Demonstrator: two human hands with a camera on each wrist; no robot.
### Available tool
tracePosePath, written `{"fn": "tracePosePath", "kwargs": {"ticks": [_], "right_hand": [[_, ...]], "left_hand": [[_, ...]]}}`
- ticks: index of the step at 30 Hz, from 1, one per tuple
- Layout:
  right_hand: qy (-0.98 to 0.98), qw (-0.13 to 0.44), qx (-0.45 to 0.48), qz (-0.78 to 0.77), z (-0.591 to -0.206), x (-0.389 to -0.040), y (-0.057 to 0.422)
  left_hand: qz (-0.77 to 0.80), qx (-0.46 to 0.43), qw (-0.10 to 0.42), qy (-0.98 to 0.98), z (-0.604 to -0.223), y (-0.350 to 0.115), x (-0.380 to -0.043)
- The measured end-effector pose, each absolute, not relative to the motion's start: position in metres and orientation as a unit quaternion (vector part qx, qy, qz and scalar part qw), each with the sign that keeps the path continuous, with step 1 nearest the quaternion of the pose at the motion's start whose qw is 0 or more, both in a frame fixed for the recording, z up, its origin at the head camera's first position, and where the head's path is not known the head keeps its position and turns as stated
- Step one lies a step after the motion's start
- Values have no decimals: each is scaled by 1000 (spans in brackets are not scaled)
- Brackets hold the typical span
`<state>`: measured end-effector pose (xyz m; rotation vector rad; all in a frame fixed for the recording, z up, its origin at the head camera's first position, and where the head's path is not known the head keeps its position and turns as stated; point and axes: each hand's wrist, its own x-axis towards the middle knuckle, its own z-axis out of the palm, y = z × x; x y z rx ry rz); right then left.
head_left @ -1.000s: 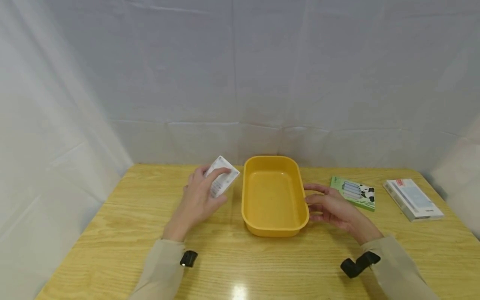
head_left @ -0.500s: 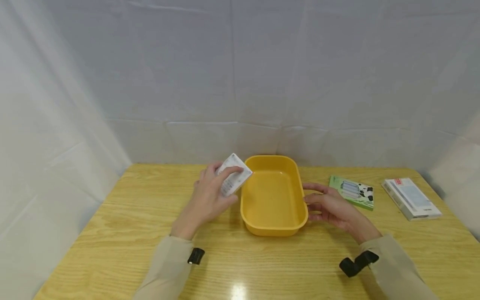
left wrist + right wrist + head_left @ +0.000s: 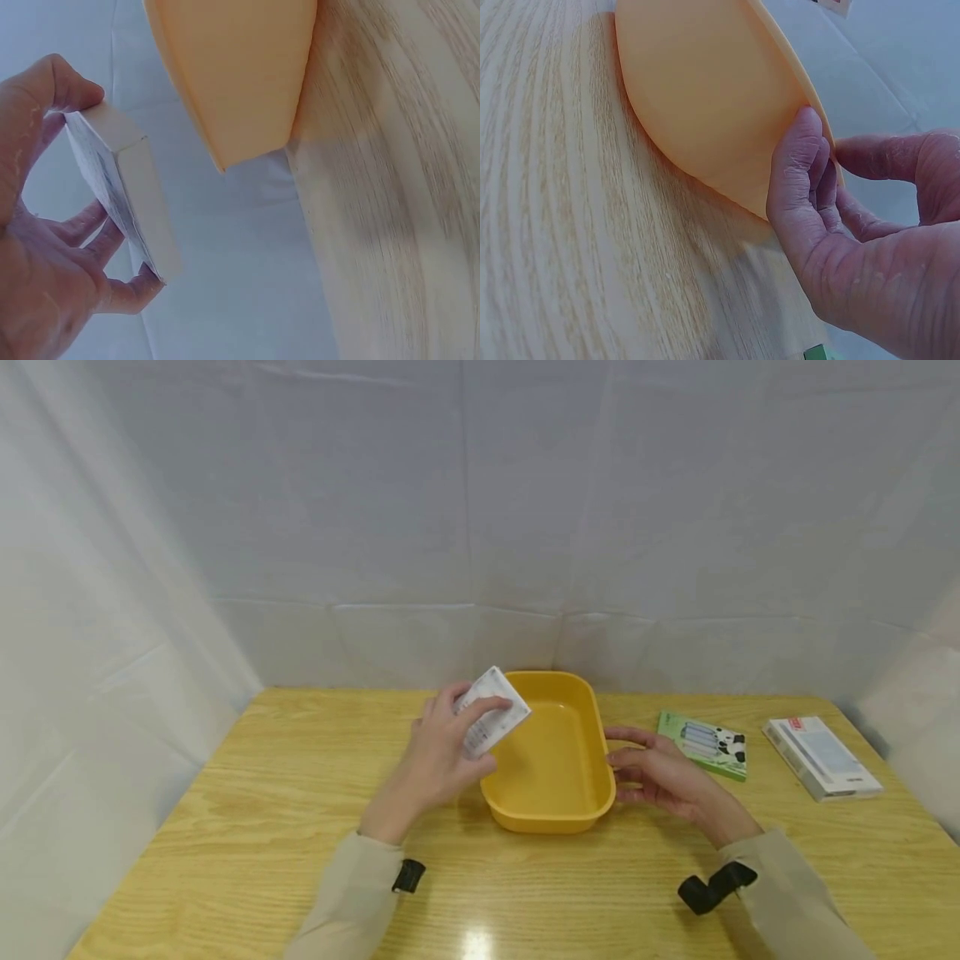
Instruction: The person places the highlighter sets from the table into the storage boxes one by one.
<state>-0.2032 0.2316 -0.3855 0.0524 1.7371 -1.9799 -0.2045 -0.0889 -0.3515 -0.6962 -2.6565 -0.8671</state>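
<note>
While the smooth tray (image 3: 552, 764) curves, the box (image 3: 493, 725) tilts.

white box, printed face (image 3: 498, 723) | was held aloft, tilted, close by the yellow bin's left rim || yellow bin (image 3: 558, 760), rounded corners, open-topped | stood upright on the table (image 3: 225, 827)

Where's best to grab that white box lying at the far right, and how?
Probably pinch the white box mid-length across its two long sides, coming from above: it lies flat on the table, is narrower that way, and a gap separates it from the green box.
</note>
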Motion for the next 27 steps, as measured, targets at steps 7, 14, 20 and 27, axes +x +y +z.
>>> {"fn": "tracePosePath", "kwargs": {"ticks": [7, 14, 20, 27], "right_hand": [[641, 251, 18, -726, -387, -203, 232], [638, 248, 22, -728, -387, -204, 232], [644, 247, 29, -724, -386, -204, 231], [644, 249, 31, -723, -387, -205, 231]], "left_hand": [[-289, -256, 123, -914, -350, -79, -204], [-279, -282, 125, -909, -348, -70, -205], [-273, -299, 125, -906, -349, -61, -205], [-248, -326, 114, -905, -349, -51, -204]]}}
